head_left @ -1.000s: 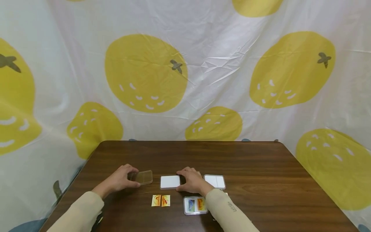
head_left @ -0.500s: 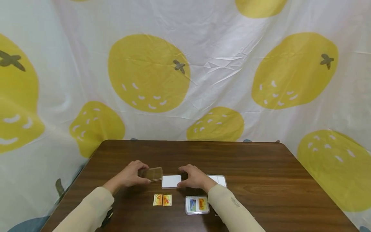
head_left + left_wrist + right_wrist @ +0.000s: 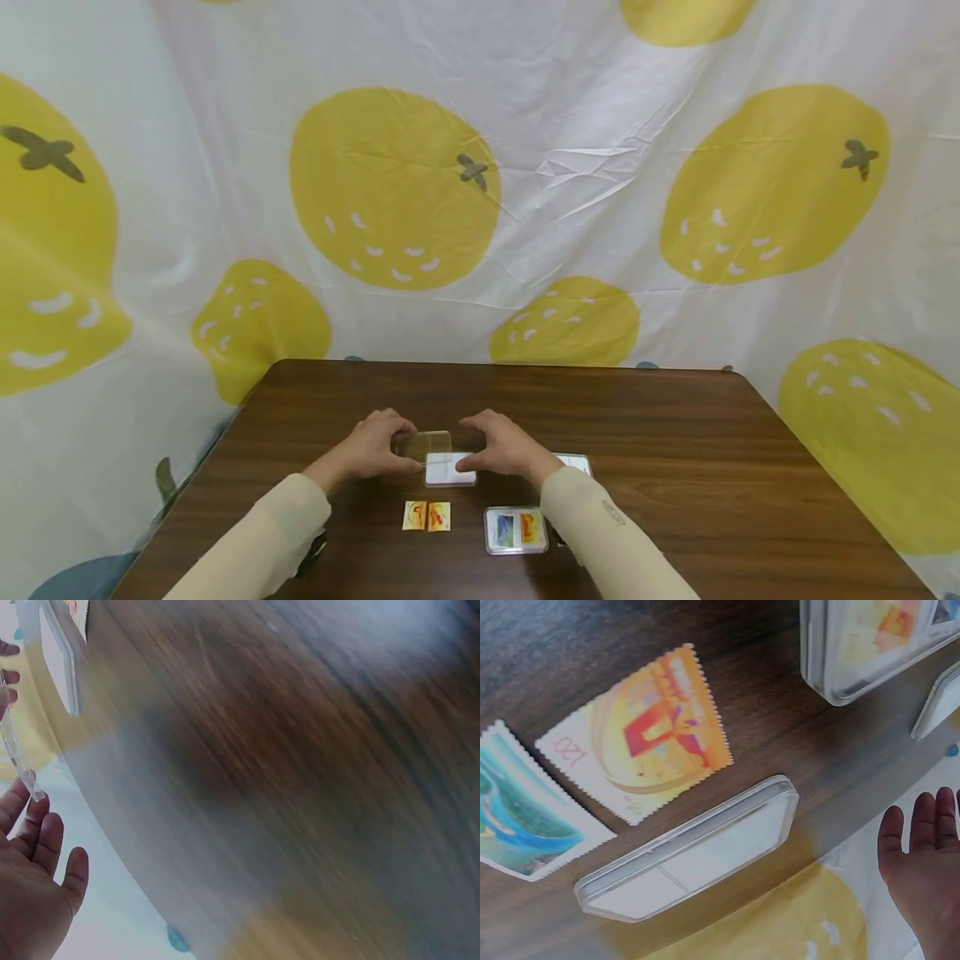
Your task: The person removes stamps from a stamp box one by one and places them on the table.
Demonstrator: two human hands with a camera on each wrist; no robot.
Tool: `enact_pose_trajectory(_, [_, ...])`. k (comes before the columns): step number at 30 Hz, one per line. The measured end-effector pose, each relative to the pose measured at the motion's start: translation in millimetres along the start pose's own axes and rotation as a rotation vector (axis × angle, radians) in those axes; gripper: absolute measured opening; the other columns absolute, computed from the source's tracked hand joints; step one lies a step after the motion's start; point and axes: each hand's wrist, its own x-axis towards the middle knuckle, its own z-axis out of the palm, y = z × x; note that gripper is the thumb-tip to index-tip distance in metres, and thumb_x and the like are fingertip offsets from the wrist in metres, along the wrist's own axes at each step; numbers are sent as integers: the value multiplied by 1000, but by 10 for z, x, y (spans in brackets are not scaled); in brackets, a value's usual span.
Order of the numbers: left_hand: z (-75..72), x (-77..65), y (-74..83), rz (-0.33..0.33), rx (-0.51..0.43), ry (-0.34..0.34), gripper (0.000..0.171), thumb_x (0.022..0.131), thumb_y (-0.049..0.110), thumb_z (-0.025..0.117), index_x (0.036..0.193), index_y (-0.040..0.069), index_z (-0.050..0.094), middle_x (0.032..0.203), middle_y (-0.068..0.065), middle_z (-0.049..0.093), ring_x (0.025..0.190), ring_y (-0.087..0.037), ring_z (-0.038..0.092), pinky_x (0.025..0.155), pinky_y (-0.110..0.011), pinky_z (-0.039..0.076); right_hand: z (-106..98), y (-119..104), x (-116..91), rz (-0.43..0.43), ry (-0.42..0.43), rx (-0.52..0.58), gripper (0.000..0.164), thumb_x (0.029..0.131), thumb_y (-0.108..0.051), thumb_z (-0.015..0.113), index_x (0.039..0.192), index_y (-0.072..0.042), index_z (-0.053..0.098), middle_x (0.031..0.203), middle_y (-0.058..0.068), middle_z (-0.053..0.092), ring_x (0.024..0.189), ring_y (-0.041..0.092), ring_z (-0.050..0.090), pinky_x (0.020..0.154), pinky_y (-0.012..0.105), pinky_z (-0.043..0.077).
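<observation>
My left hand point(image 3: 384, 448) pinches a clear plastic lid point(image 3: 424, 444) by its left edge and holds it tilted over the back of a white case base point(image 3: 450, 473) on the brown table point(image 3: 675, 433). In the left wrist view the lid point(image 3: 15, 750) shows edge-on above my left hand's fingers point(image 3: 45, 847). My right hand point(image 3: 480, 448) holds the base at its right edge, fingers over the top and thumb in front. Only the palm and fingers of my right hand point(image 3: 926, 877) show in the right wrist view.
A pair of orange stamps point(image 3: 427, 516) lies in front of the base. A shut clear case with stamps point(image 3: 515, 530) sits by my right forearm. Behind that arm lies a second white case point(image 3: 576, 461), also point(image 3: 690, 855), with loose stamps point(image 3: 641, 739) beside it. A lemon-print cloth point(image 3: 390, 192) hangs behind.
My left hand has carried the clear lid rightwards from the table's left side until it overlaps the white base. My right hand has stayed at the base's right edge.
</observation>
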Motion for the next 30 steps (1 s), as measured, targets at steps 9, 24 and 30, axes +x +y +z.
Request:
enact_pose_trajectory(9, [70, 96, 125, 25, 4, -17, 53, 74, 40, 84, 112, 6, 68, 101, -2, 57, 98, -24, 49, 88, -51, 39, -27, -41, 14, -47, -17, -23, 70, 77, -35, 85, 135, -6, 58, 132, 9, 54, 122, 27, 50, 103, 45, 40])
enact_pose_trajectory(24, [146, 171, 153, 83, 15, -22, 53, 73, 40, 83, 112, 7, 68, 101, -2, 57, 96, -22, 49, 86, -49, 39, -21, -4, 40, -65, -26, -44, 57, 77, -26, 86, 127, -6, 65, 118, 4, 58, 106, 21, 56, 97, 42, 44])
enact_pose_trajectory(30, [139, 163, 157, 90, 14, -62, 54, 75, 34, 83, 116, 4, 67, 106, -5, 58, 101, -26, 49, 87, -52, 38, -27, -6, 20, -54, -39, -43, 54, 76, -26, 86, 123, -7, 67, 115, 4, 59, 103, 21, 56, 95, 43, 45])
